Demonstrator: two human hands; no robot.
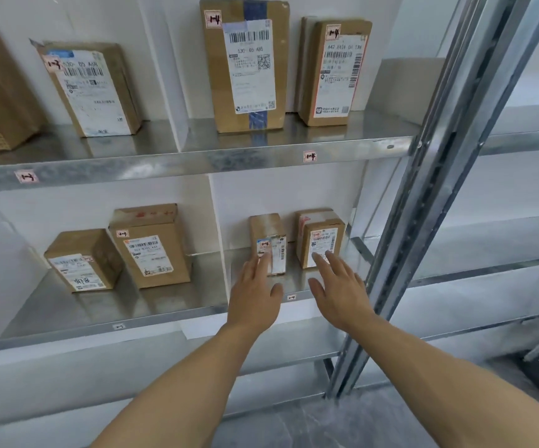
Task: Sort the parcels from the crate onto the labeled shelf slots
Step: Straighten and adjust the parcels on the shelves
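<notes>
both bare forearms stretch forward and up from the bottom of the view, side by side, toward the right end of the lower shelf (pixel 197 297). the left hand (pixel 255 295) is palm-down, fingers straight and close together, thumb spread out to the right. its fingertips meet the lower front of the narrow parcel (pixel 269 231), which stands upright just right of the white divider (pixel 216 221), set back from the shelf's front edge. the right hand (pixel 342 292) is likewise flat and wide, fingers slightly fanned, their tips at the label of the squat parcel (pixel 321 236), which stands just beside the first near the shelf's right end. whether they press it i cannot tell. neither hand grips anything. a small tag (pixel 291 297) marked 2-4 sits on the front edge between the hands. left of the divider stand a low parcel (pixel 84 260) and a taller parcel (pixel 151 247).
</notes>
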